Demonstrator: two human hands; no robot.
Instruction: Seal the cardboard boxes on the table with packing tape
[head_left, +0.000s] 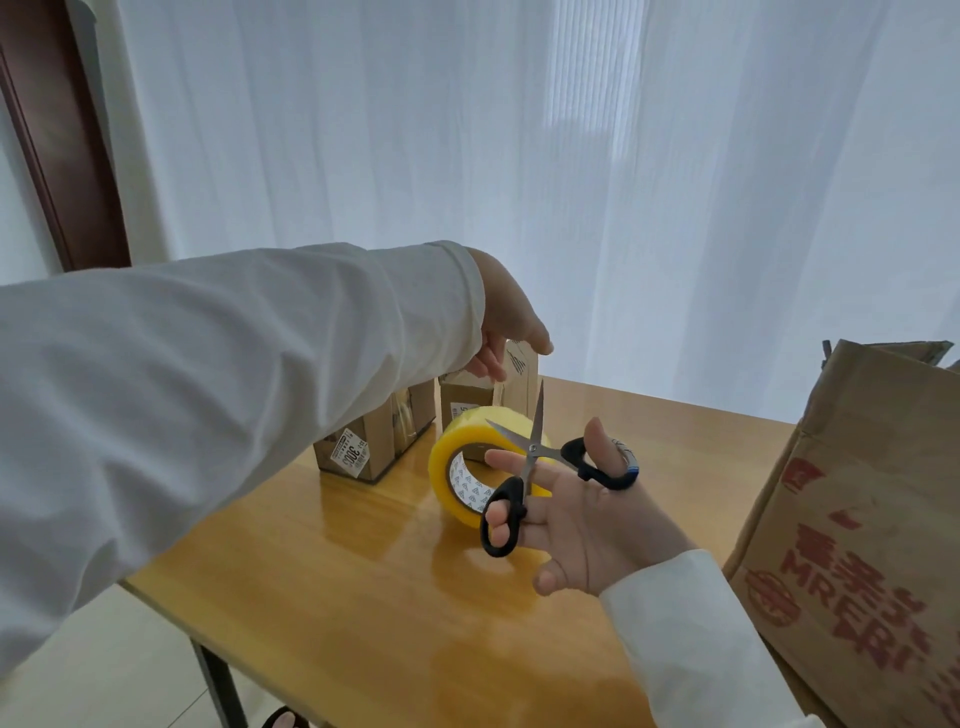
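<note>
1. Two small cardboard boxes stand side by side just above the middle of the frame, at the far part of the wooden table (322, 582). The left small box (371, 441) is closed, with a white printed label on its near face and clear tape glinting on its side. What it holds cannot be seen.
2. The right small box (470, 402) has one flap (519, 382) standing upright at its top, so it is unsealed. Its inside is hidden by the hand and the tape roll.
3. A large brown carton (857, 545) with red print fills the right edge of the frame; its top flaps look raised, and its contents are out of sight.
4. The roll of packing tape (457, 467) stands on edge at the centre of the frame, on the table just in front of the right small box. It is yellowish and translucent, with a white patterned core.
5. The left hand (506, 312), reaching from a white sleeve, comes down over the upright flap with thumb and fingers either side of it; whether it pinches the flap I cannot tell.
6. The right hand (576, 514), palm up at centre right, holds black-handled scissors (530, 462), thumb through one loop and fingers through the other, blades parted and pointing up over the roll.
</note>
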